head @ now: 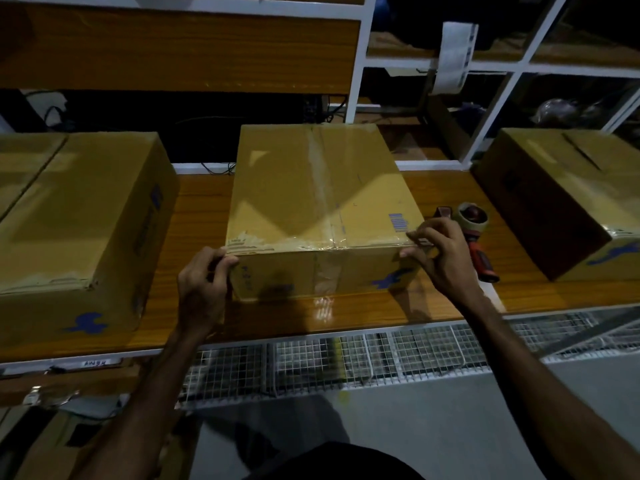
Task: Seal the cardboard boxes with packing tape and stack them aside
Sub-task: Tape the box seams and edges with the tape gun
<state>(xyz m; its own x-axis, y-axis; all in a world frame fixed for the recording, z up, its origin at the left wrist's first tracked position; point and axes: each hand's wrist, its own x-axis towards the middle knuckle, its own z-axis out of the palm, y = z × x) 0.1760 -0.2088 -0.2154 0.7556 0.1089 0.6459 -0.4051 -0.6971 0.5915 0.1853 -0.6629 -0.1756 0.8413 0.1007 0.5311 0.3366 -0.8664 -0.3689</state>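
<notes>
A closed cardboard box (318, 202) sits at the centre of a glossy wooden workbench (197, 216), its top seam covered by a strip of clear packing tape running from 12 o'clock toward 6 o'clock, with more tape along the near top edge. The left hand (202, 289) grips the box's near-left corner, at about 7 o'clock from the box's centre — thumb curled onto the top edge, fingers wrapped down the side. The right hand (441, 258) is at the near-right corner, about 4 o'clock, fingertips curled and pinching at the taped edge there.

Just beyond the right hand, at 3 o'clock from the box, a tape dispenser (476, 233) with a red handle lies on the bench, a tape roll loaded on it. A second cardboard box (79, 216) stands at 9 o'clock, and a third box (568, 199) at 3 o'clock past the dispenser — both apart from the middle one. White shelving (360, 64) rises behind at 12 o'clock; a wire mesh rack (311, 362) runs under the bench's near edge.
</notes>
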